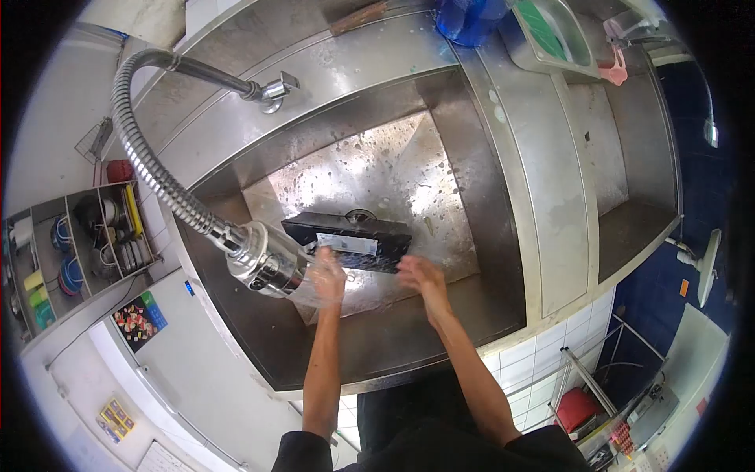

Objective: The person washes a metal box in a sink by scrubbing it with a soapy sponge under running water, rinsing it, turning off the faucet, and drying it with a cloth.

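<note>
A black, box-shaped object with a white label on its side is tilted in the steel sink, near the drain. My left hand is at its lower left edge, fingers closed on it, partly veiled by running water. At the lower right corner is my right hand, its fingers loosely apart and slightly blurred; whether they touch the object is unclear. The metal spray head of the tap hangs just left of my left hand and water streams from it.
A flexible tap hose arches over the sink's left side. On the right counter stand a blue container and a metal tub with something green. A second basin lies farther right. A dish rack hangs at left.
</note>
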`<state>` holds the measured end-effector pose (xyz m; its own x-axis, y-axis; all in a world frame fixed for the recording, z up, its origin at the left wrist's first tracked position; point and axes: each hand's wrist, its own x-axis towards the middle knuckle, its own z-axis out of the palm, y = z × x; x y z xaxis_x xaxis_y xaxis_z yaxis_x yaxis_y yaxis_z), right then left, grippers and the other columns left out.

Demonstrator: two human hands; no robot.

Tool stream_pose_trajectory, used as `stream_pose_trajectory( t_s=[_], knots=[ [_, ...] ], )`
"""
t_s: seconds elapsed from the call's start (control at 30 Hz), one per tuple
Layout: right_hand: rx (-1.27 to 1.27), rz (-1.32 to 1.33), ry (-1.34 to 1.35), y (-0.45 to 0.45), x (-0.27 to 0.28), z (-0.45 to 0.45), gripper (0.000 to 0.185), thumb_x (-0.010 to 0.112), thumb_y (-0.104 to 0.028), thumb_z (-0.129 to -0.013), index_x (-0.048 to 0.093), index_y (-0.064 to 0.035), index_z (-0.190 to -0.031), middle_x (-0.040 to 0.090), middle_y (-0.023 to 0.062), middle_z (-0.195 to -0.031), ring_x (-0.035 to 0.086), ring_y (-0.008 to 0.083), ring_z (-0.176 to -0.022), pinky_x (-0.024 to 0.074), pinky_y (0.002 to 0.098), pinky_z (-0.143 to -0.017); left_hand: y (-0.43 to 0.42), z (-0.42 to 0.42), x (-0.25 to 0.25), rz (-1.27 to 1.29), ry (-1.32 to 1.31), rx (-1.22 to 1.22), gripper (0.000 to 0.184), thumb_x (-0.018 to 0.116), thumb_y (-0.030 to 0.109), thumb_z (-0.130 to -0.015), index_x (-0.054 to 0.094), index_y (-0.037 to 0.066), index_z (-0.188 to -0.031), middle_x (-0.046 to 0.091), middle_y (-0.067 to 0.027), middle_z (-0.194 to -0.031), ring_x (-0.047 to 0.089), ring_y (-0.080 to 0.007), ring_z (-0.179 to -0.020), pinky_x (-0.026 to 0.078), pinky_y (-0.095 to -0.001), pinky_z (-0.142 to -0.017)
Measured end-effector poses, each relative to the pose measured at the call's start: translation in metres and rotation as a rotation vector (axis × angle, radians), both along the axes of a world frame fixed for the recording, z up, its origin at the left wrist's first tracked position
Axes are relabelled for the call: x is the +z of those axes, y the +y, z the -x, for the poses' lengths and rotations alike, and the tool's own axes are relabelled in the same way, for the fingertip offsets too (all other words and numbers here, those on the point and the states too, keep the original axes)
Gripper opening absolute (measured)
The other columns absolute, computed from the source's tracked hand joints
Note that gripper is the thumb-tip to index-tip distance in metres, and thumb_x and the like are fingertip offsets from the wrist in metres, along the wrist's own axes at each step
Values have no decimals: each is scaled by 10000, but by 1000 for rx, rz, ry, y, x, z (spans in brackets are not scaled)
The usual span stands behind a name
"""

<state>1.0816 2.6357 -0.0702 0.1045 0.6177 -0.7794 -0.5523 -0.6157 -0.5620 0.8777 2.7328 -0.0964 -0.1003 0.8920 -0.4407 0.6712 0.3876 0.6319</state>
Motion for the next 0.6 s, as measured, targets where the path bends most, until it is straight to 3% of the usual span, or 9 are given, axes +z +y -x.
stream_pose_trajectory(
  t_s=[0.07,0.17,0.27,0.3,0.37,0.4,0.47,0.53,0.6],
  knots=[
    [137,-62,-789,-9,-74,10,507,657,-357,-933,578,3,-1282,657,165,-1194,637,283,-1064,474,374,-954,12,0,1,90,88,91,332,415,209,-1025,560,-70,-1130,600,-289,-1007,591,-377,-910,449,-433,-879],
    [350,-75,-674,6,-121,17,515,696,-360,-902,598,22,-1232,686,165,-1110,648,270,-1029,495,381,-882,32,-8,-9,-554,69,198,369,398,205,-1034,531,-39,-1277,531,-251,-1171,526,-359,-1063,430,-453,-937],
    [460,-43,-566,19,-114,20,408,681,-279,-915,616,27,-1176,697,172,-1063,662,252,-991,498,382,-824,32,-23,-40,-735,213,118,381,437,162,-1020,486,-16,-1353,490,-230,-1212,482,-367,-1126,403,-469,-967],
    [461,-42,-571,26,-92,21,408,681,-279,-915,616,27,-1176,697,172,-1063,662,252,-991,498,382,-824,24,-41,-25,-671,227,134,390,503,157,-999,488,-27,-1342,496,-233,-1189,497,-359,-1122,411,-451,-959],
    [269,-149,-445,37,-32,21,316,654,-199,-925,627,24,-1147,700,185,-1008,675,240,-927,502,376,-775,-2,-73,-17,-577,-17,216,401,658,134,-903,552,-28,-1254,601,-222,-1102,586,-362,-1038,459,-427,-916],
    [273,-150,-453,35,-26,18,316,654,-199,-925,627,24,-1147,700,185,-1008,675,240,-927,502,376,-775,-12,-89,-2,-562,-89,148,319,705,114,-853,624,-8,-1136,649,-196,-1054,609,-357,-1000,464,-430,-905],
    [217,-219,-461,34,-19,9,265,662,-147,-932,644,17,-1139,699,77,-960,603,124,-841,501,301,-755,-18,-101,25,-633,-270,-175,146,685,73,-847,673,11,-979,658,-186,-1037,613,-345,-972,468,-416,-894],
    [293,-260,-538,27,-11,-4,244,627,-121,-949,638,26,-1143,697,89,-987,602,122,-872,503,302,-760,-1,-90,36,-634,-172,-163,111,689,64,-833,682,27,-938,662,-165,-997,616,-326,-952,474,-408,-868],
    [310,-209,-426,33,13,-16,233,595,-70,-914,622,42,-1116,697,168,-995,651,192,-909,507,353,-802,19,-78,20,-660,-12,-22,75,709,68,-813,686,44,-881,672,-133,-925,617,-315,-888,482,-399,-806]
  ],
)
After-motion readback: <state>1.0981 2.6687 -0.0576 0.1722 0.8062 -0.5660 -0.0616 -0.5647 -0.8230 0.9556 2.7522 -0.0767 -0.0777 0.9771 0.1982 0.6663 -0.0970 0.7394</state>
